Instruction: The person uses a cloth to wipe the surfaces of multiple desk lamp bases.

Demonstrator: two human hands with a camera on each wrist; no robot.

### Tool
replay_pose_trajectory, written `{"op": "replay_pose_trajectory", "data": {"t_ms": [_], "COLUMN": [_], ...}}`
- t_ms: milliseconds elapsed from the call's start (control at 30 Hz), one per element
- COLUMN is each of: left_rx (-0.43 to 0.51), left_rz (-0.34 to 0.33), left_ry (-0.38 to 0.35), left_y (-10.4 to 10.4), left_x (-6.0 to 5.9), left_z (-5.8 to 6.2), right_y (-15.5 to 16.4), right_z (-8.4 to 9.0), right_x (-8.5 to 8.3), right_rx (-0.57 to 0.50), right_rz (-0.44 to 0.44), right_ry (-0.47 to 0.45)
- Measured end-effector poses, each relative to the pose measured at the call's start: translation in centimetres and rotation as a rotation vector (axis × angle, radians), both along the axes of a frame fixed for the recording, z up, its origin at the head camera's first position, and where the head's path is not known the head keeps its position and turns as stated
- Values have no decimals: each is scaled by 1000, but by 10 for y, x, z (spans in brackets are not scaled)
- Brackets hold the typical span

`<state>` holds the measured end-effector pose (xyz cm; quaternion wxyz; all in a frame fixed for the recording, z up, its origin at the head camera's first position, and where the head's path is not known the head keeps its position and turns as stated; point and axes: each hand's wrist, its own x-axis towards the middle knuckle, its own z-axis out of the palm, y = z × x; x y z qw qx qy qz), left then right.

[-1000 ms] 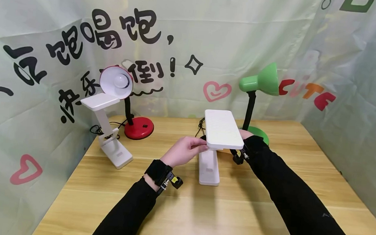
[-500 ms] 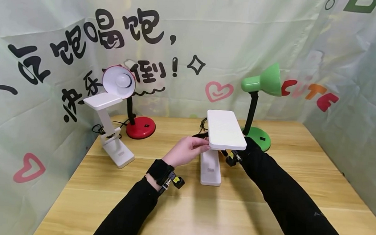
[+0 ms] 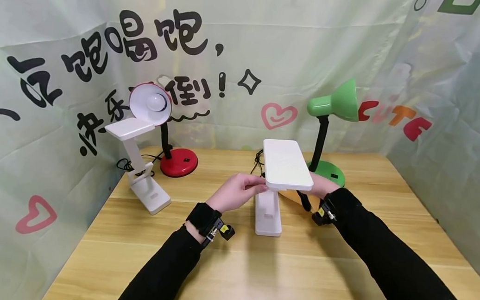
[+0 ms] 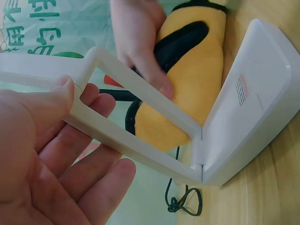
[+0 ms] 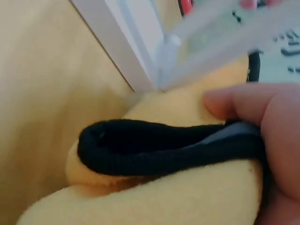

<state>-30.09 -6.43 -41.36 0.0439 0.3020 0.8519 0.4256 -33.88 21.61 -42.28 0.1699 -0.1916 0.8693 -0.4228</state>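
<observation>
A white folding desk lamp [image 3: 287, 165] stands mid-table with its flat head raised. My left hand [image 3: 239, 192] holds the lamp's arm just under the head. In the left wrist view its thumb and fingers pinch the arm [image 4: 108, 140] at the upper joint. Behind the lamp, my right hand [image 3: 323, 186] is partly hidden by the head. It grips a bunched yellow cloth with black edging [image 4: 197, 79], thumb lying on top. The cloth touches or lies very near the lamp's base and lower arm; in the right wrist view the yellow fabric [image 5: 164, 197] fills the lower part.
A second white folding lamp [image 3: 151, 195] and a red lamp [image 3: 178, 163] stand at the left. A green lamp [image 3: 330, 172] is close behind my right hand. Black cable [image 3: 258, 158] lies near the back edge of the wooden table [image 3: 319, 276], before a printed cloth backdrop.
My right hand first went left behind the lamp, then came back right and nearer with the cloth, which now shows more beside the lamp. The left hand keeps its hold.
</observation>
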Motion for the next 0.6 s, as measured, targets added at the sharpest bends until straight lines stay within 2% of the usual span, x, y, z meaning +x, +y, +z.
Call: {"op": "replay_pose_trajectory", "data": {"t_ms": [100, 167, 267, 400, 500, 600], "left_rx": [9, 12, 17, 22, 17, 12], "left_rz": [-5, -6, -7, -12, -13, -13], "left_ry": [-4, -3, -10, -21, -23, -17], "left_y": [0, 0, 0, 0, 0, 0], "left_x": [0, -1, -2, -2, -1, -1], "left_z": [-1, -2, -3, -3, -2, -2], "right_y": [-1, -5, -13, -31, -49, -65], "right_z": [-1, -4, -8, -10, -13, -18], "right_x": [9, 21, 45, 83, 109, 121], "right_rx": [40, 87, 197, 288, 323, 392], "right_rz": [-2, 7, 1, -4, 109, 261], "right_ry": [84, 195, 347, 438, 555, 799]}}
